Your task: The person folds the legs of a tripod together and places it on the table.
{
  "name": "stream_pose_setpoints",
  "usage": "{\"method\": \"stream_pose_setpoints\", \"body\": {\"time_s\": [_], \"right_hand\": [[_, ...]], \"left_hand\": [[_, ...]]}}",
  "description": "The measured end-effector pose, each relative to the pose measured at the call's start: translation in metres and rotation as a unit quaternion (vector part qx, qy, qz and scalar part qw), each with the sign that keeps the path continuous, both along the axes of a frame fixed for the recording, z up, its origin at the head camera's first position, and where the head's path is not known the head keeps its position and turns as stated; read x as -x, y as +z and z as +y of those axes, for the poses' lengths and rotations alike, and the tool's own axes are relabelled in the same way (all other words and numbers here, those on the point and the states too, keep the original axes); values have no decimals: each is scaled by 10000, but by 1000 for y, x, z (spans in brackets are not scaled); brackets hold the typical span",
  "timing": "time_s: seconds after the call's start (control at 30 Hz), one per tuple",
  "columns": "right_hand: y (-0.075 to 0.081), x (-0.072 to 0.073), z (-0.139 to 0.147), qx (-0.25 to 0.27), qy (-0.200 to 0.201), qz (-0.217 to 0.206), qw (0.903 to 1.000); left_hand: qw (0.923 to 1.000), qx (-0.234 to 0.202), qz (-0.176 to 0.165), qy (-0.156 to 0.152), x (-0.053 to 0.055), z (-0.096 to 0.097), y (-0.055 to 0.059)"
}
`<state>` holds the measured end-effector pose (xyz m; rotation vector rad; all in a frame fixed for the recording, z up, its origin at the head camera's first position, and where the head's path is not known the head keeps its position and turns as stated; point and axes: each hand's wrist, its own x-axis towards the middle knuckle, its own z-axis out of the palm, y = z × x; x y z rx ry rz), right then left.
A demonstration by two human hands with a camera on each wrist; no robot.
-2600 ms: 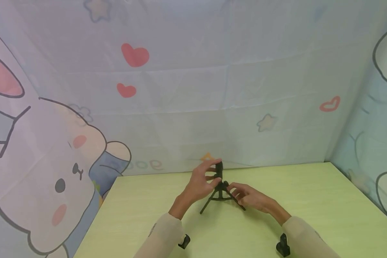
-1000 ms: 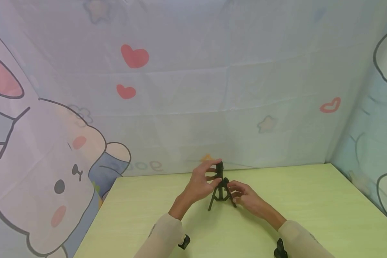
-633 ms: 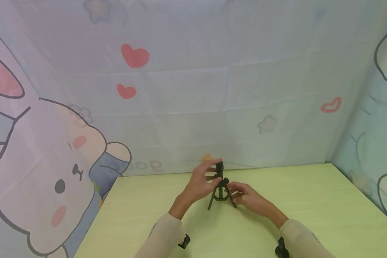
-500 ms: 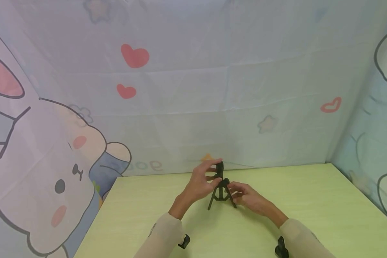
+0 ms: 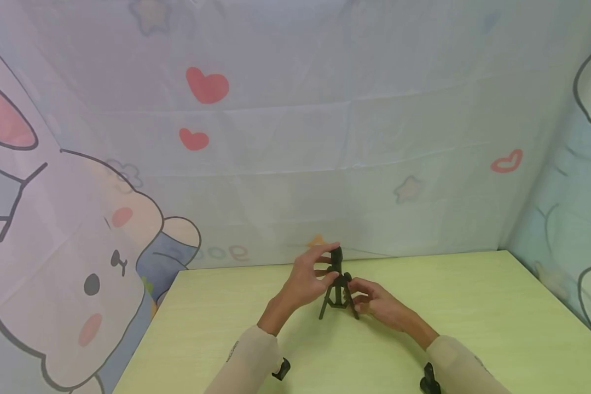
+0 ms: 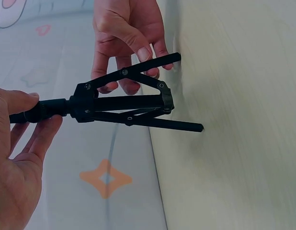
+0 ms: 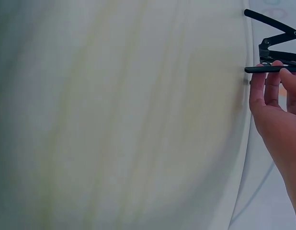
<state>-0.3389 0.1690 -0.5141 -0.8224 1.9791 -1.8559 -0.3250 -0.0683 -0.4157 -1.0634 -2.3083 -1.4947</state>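
Note:
A small black tripod [image 5: 338, 297] stands upright at the back middle of the table, its legs partly spread. My left hand [image 5: 302, 282] grips its upper column, thumb on one side and fingers on the other, as the left wrist view shows of the column [image 6: 52, 108]. From the right, my right hand [image 5: 381, 307] has its thumb and fingers around one leg [image 6: 157, 62]. The braces between the legs and the centre post [image 6: 131, 102] are partly folded. In the right wrist view, the fingers [image 7: 272, 91] lie along the near leg, and the tripod's top is cut off.
The pale yellow-green table [image 5: 202, 328] runs back to a cloth backdrop [image 5: 285, 202] printed with a rabbit, hearts and stars, close behind the tripod. Black wrist-worn pieces [image 5: 281, 369] show beside both sleeves [image 5: 251, 361].
The tripod's legs have drawn in from a wide spread to a narrower one, slightly more in the last half second. My right hand has shifted left with its leg; my left hand stays put.

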Motion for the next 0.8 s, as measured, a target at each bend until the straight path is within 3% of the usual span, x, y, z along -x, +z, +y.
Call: {"method": "stream_pose_setpoints", "body": {"time_s": [0.2, 0.5, 0.8], "right_hand": [[1, 2, 5, -129, 124, -90, 9998], [3, 5, 8, -467, 418, 182, 9979], [1, 8, 9, -447, 541, 366, 9969]], "left_hand": [[10000, 7, -42, -37, 0, 1, 0], [10000, -43, -78, -30, 0, 0, 0], [9998, -113, -118, -117, -2, 0, 1]]}}
